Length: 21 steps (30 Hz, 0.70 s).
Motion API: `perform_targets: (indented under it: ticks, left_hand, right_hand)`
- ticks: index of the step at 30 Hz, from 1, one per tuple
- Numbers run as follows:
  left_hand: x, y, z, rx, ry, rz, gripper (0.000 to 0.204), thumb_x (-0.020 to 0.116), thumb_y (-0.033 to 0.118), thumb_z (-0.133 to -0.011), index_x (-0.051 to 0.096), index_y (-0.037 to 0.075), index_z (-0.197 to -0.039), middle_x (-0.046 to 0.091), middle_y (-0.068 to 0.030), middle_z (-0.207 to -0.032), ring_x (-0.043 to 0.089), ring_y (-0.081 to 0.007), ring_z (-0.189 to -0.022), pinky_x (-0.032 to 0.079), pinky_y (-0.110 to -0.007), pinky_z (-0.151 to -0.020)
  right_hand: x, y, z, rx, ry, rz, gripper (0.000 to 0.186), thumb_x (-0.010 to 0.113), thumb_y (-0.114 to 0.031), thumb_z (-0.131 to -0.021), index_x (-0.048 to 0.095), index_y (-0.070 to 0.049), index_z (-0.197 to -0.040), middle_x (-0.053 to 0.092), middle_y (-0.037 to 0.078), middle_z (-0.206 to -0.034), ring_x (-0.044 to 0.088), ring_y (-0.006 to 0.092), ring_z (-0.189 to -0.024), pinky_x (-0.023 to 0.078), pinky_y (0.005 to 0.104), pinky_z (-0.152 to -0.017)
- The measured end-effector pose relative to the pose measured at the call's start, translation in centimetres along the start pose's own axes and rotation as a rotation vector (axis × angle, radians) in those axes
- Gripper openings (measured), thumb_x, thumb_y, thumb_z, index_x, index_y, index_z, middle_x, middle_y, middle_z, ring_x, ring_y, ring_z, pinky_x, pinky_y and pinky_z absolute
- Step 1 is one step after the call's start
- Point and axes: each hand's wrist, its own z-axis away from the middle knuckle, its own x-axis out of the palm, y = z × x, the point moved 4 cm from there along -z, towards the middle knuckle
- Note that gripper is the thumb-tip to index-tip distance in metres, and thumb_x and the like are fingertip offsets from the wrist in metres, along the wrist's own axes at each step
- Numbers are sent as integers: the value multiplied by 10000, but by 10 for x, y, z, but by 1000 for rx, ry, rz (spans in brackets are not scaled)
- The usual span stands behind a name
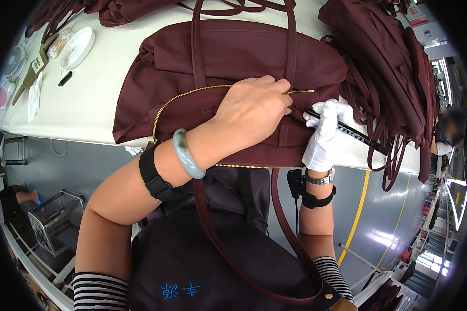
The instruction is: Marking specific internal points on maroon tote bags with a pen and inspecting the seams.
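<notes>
A burgundy handbag (233,59) lies on the white table in front of me, its gold zipper (184,93) curving open along the near side. One strap loops toward me over my dark apron (207,259). My bare left hand (254,106) is closed on the bag's fabric by the opening, beside a strap; its fingertips are partly hidden. Just right of it, my white-gloved right hand (324,129) grips a black marker pen (363,137). The pen's upper end points left to the bag, close to my left fingers; whether it touches the fabric I cannot tell.
More burgundy bags with dangling straps (384,67) are heaped at the right end of the table (96,111). At the left are a white plate (79,47), a small black pen-cap-like piece (65,79) and a fan (14,62). Another person (446,135) is at the far right.
</notes>
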Motion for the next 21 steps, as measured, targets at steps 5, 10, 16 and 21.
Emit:
perform_targets:
  ticks: [5, 10, 16, 21]
  left_hand:
    - [0, 0, 0, 0, 0, 15, 86, 700, 136, -800, 696, 50, -804, 552, -28, -808, 584, -204, -778, 508, -352, -695]
    - [1, 0, 0, -4, 6, 22, 85, 700, 135, -800, 698, 50, -806, 553, -29, -810, 585, -203, -782, 510, -349, -698]
    - [1, 0, 1, -3, -1, 4, 83, 702, 135, -797, 705, 54, -814, 557, -26, -811, 587, -200, -781, 513, -345, -698]
    - [2, 0, 1, 1, -5, -6, 91, 705, 140, -794, 707, 52, -819, 559, -26, -811, 586, -200, -780, 513, -346, -699]
  right_hand:
    - [2, 2, 2, 13, 3, 7, 74, 559, -81, -946, 543, -15, -916, 604, 81, -830, 556, 94, -602, 482, 215, -554]
    - [4, 2, 3, -14, -27, 15, 67, 563, -74, -943, 541, -15, -919, 600, 78, -839, 556, 92, -622, 483, 216, -564]
    - [6, 1, 3, -42, -50, 38, 46, 561, -57, -938, 553, -13, -928, 588, 71, -828, 541, 88, -617, 469, 217, -563]
    - [5, 5, 3, -44, -63, 93, 53, 567, -59, -931, 568, -7, -927, 590, 67, -829, 531, 90, -607, 463, 227, -556]
